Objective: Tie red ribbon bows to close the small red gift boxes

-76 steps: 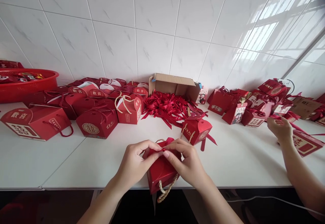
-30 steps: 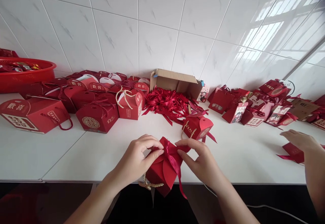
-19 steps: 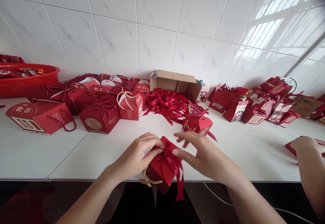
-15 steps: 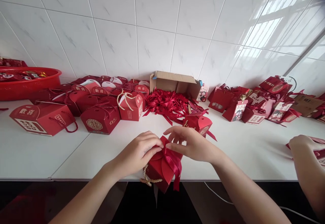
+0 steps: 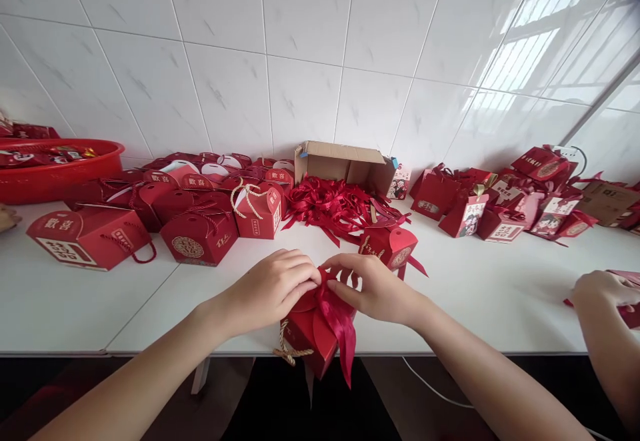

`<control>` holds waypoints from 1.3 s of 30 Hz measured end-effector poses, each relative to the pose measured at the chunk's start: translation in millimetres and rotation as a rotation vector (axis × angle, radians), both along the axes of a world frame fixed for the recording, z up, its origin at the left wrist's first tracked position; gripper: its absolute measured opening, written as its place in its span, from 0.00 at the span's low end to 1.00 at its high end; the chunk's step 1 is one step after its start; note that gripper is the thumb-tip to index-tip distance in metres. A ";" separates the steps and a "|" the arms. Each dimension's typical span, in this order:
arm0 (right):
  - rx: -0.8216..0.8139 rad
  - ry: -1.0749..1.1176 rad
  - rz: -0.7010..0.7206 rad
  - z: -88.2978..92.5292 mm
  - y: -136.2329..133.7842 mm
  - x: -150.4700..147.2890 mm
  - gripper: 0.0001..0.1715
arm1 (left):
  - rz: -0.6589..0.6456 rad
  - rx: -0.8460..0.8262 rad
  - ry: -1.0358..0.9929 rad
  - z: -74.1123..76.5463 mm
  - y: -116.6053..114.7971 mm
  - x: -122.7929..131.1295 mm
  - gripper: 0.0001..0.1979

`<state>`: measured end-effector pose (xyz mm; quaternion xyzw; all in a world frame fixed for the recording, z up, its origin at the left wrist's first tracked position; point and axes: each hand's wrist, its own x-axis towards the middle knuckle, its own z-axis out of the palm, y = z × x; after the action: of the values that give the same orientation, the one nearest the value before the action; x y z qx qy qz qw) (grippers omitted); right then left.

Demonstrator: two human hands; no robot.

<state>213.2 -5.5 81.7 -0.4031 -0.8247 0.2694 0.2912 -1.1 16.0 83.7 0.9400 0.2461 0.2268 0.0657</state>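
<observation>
A small red gift box (image 5: 309,336) with a gold rope handle sits at the near edge of the white table (image 5: 475,301). My left hand (image 5: 273,286) is closed on its top left. My right hand (image 5: 373,288) pinches the dark red ribbon (image 5: 340,324) tied at the box's top, thumb and forefinger together, other fingers fanned. The ribbon's tails hang over the front of the box. Another small red box (image 5: 390,244) stands just behind my right hand.
Red gift boxes (image 5: 193,231) crowd the left of the table, with a red basin (image 5: 55,171) behind. A cardboard box (image 5: 345,164) and a loose ribbon pile (image 5: 330,204) are at the back centre. More boxes (image 5: 500,208) lie right. Another person's hand (image 5: 600,289) works at the right edge.
The ribbon went from being worked over the box top to a tied bow. My right hand briefly let go, then came back to pinch it. The other person's hand moved down to the table.
</observation>
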 end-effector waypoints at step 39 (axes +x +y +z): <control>0.326 -0.080 0.256 -24.9 -6.1 11.8 0.28 | 0.151 -0.725 -0.329 -8.6 -4.2 -1.8 0.04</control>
<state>225.0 -11.6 56.8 -0.2531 -0.9127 0.1509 0.2831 -2.9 11.8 75.1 0.7864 0.3648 0.2768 0.4147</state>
